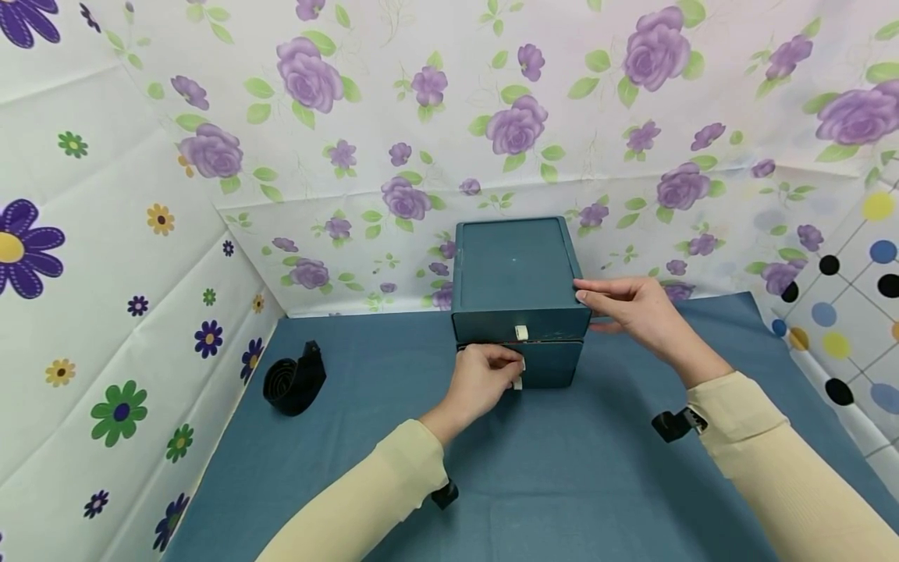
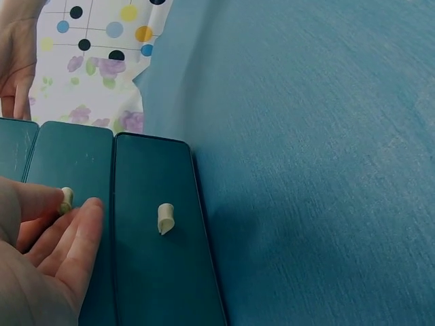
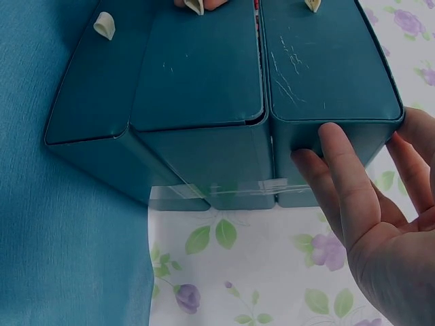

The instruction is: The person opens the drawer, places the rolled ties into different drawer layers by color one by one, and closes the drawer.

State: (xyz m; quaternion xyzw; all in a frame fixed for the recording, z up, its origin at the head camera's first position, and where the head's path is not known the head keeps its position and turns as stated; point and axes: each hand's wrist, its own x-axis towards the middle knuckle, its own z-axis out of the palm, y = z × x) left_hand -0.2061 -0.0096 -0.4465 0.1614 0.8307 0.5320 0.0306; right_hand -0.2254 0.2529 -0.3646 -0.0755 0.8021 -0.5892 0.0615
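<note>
A dark teal cabinet (image 1: pixel 516 261) with three stacked drawers stands against the back cloth. My left hand (image 1: pixel 481 382) is at its front, thumb and fingers pinching the cream pull tab (image 2: pixel 66 200) of the middle drawer. Below it, the bottom drawer's tab (image 2: pixel 165 219) is free; the top drawer's tab (image 1: pixel 521 332) shows above the hand. A thin gap with a red sliver runs between the middle and top drawer fronts in the right wrist view. My right hand (image 1: pixel 635 312) touches the cabinet's right side near the top edge, fingers (image 3: pixel 350 180) extended against the wall.
A coiled black strap (image 1: pixel 295 380) lies on the blue tablecloth (image 1: pixel 548 476) to the left. Flowered cloth (image 1: pixel 379 156) hangs behind the cabinet, with patterned cloths at both sides. Clear tape (image 3: pixel 231 189) crosses the cabinet's side near the back.
</note>
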